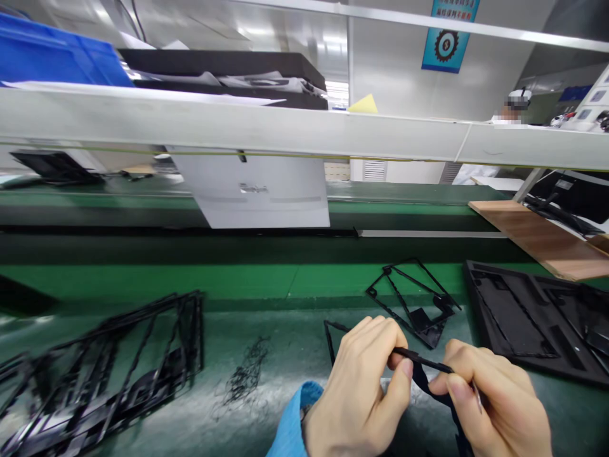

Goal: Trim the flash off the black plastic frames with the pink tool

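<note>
My left hand [368, 384] is closed, thumb and fingers pinching a thin black plastic frame [421, 360] above the bench. One bar of it runs across to my right hand [495, 400], and another part hangs down between the two hands. The right fingers are closed at the far end of that bar. A thin metallic sliver [477, 398] sticks out beside the right thumb, seemingly part of a slim metal tool; its exact kind is hidden by the fingers. Beyond the hands, more black frames [399, 303] lie on the green bench [285, 374].
Several black frames [143, 374] lean together at the left. Black stringy scraps [247, 374] lie beside them. A black foam tray [523, 285] holding frames stands at the right, near a wooden board [537, 238]. A white shelf [285, 130] crosses above; a person [516, 105] is behind.
</note>
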Demonstrator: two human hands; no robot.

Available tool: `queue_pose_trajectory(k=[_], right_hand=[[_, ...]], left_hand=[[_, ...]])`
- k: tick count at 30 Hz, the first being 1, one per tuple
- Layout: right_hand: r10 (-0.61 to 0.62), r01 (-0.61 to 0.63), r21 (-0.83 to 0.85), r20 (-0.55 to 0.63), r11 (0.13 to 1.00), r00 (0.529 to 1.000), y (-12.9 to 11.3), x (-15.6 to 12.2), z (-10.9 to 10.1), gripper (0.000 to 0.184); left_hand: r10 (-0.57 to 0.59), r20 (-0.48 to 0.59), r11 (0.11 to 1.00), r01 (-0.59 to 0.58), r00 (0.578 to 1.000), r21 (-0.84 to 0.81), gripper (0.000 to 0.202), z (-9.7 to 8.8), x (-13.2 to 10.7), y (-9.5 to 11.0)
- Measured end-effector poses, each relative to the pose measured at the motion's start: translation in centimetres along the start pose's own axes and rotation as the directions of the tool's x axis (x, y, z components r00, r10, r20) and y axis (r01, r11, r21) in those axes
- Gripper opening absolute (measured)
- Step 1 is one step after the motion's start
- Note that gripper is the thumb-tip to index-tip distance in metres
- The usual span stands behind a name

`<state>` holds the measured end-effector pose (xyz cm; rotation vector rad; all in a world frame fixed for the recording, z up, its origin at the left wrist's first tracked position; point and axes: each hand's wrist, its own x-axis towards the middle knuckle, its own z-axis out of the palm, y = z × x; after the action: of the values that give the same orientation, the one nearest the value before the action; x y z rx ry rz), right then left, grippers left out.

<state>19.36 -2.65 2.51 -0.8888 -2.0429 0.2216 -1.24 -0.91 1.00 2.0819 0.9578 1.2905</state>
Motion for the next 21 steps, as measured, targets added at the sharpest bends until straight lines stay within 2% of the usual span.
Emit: queue_pose_trajectory(k=[4, 9, 17, 21], right_hand=[[-0.063, 0.064, -0.036, 0.036, 0.997, 0.997, -0.2, 0.2, 0.1, 0.024], [-0.142, 0.142, -0.018, 0.005, 0.990, 0.990, -0.6, 1.0, -0.1, 0.021], [-0.127, 0.127, 0.007, 0.009, 0.992, 0.992, -0.3, 1.1, 0.0, 0.021], [-0.116, 0.117, -0.015, 0.042, 0.993, 0.992, -0.1, 1.0, -0.1, 0.022]], left_hand=[[-0.056, 0.063, 0.997, 0.058, 0.996, -0.040, 0.022, -0.4, 0.1, 0.2], [-0.133, 0.123, 0.987, 0.142, 0.984, -0.069, 0.023, -0.9, 0.3, 0.5], [-0.217, 0.218, 0.963, 0.245, 0.951, -0.109, 0.022, -1.5, 0.7, 0.4], [-0.218, 0.258, 0.953, 0.262, 0.941, -0.151, 0.024, -1.8, 0.8, 0.4]])
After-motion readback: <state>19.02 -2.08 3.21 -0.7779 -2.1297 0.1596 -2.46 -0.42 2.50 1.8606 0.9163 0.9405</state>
